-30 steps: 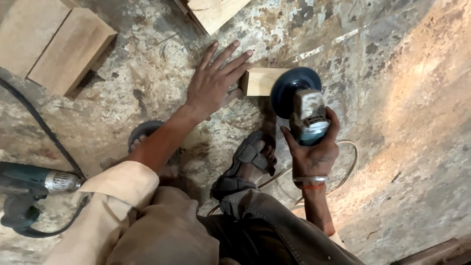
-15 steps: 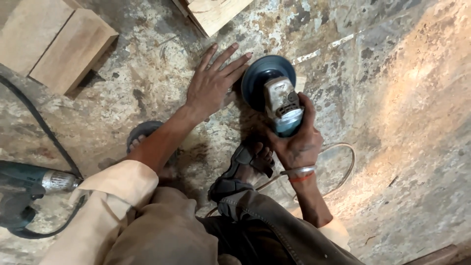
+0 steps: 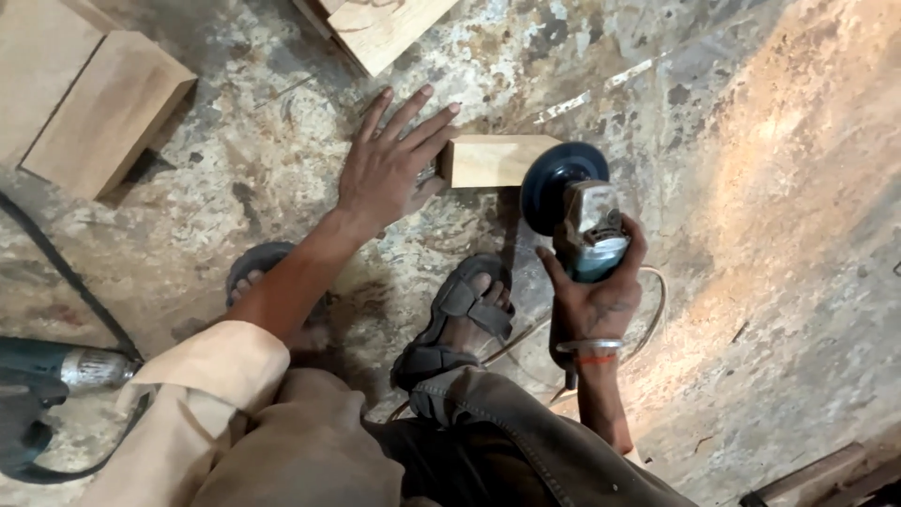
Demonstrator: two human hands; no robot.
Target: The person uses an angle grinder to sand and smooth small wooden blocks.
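Angle grinder [image 3: 582, 218] drawn back right off the small wood block [image 3: 488, 160], block face uncovered again after half a second under the disc. Right hand [image 3: 596, 296] clenched round grinder body; left hand [image 3: 385, 169] flat, fingers spread, bracing block's left end on dusty floor [image 3: 751, 235]. Sanding pass apparently between strokes. Drill [image 3: 47, 376] idle near left.

no packages, no signs, no screens seen, no readable label on any tool, only bare wood and floor
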